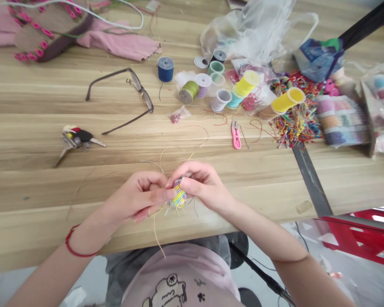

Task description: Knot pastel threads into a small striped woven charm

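Observation:
A small knotted thread piece (179, 196), patterned in yellow, light blue and purple, is pinched between both hands above the table's near edge. Loose thread ends stick out around it, and one long pale thread (156, 236) hangs down toward the shirt. My left hand (147, 194) closes on its left side, thumb flat against the front. With thumb and bent fingers, my right hand (200, 183) grips the upper right side. The fingers behind the piece are partly hidden.
Thread spools (188, 91) stand at the back centre, near pink snips (236, 135). Glasses (137, 87) and keys (80, 138) lie on the left. A heap of colourful knotted cords (296, 121), plastic bags (252, 32) and packaged threads (341, 119) fill the right.

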Demonstrator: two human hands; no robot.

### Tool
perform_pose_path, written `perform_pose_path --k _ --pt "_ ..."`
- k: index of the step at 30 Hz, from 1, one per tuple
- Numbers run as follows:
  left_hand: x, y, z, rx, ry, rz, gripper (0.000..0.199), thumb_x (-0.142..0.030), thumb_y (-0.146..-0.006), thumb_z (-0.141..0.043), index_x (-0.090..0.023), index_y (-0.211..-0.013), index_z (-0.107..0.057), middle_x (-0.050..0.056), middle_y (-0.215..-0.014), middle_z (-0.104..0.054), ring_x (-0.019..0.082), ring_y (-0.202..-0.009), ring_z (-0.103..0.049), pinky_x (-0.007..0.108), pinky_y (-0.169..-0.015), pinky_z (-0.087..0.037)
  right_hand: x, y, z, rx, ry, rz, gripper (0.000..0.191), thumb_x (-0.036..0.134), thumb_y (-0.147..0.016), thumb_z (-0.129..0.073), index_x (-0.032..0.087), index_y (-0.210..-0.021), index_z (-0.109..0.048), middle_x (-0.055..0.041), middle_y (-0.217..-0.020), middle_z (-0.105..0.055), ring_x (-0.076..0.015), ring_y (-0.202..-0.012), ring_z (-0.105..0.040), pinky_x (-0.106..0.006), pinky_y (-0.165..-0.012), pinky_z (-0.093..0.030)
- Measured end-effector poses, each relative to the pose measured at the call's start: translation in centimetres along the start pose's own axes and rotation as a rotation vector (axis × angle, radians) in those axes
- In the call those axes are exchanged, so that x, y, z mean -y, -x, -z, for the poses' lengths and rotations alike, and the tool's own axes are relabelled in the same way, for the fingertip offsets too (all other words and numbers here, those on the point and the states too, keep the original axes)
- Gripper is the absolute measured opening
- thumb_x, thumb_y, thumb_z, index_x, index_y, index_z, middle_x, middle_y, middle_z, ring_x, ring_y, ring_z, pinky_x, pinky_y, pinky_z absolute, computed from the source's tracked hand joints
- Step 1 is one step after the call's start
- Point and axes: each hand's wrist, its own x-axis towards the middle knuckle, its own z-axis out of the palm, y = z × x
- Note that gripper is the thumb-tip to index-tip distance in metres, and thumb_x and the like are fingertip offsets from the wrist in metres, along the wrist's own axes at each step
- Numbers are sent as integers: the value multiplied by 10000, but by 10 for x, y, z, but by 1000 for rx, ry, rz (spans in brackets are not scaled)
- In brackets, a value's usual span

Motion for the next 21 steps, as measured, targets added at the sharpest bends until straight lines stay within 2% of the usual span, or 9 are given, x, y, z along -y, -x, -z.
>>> perform_pose_path --k 8,15,18,21 --pt "2 1 -1 -13 -22 0 381 -503 -751 -744 -199 -622 -553 -125 -302 -307 13 -242 -168 149 -269 -124 0 1 1 86 16 66 146 333 -837 -699 189 -843 -727 23 -711 -677 -51 -605 -579 -158 -591 -489" --pt "0 0 -2 -25 -15 -24 353 -493 -751 -746 -201 -636 -585 -118 -329 -322 11 -254 -161 157 -277 -118 0 1 1 67 -18 26 137 325 -828 -710 191 -856 -711 15 -745 -685 -66 -628 -590 -183 -609 -499" --pt "0 1 -2 -44 6 -24 328 -490 -725 -769 -207 -685 -609 -125 -325 -322 16 -256 -156 156 -276 -102 0 3 1 7 1 61 122 315 -835 -709 219 -909 -695 35 -702 -656 -64 -593 -566 -182 -566 -468" --pt "0 1 -2 -90 40 -23 338 -492 -720 -774 -206 -689 -596 -126 -322 -327 17 -257 -149 156 -283 -87 2 9 -1 -139 111 206 110 277 -845 -697 251 -947 -665 75 -575 -542 -61 -485 -459 -181 -470 -388"
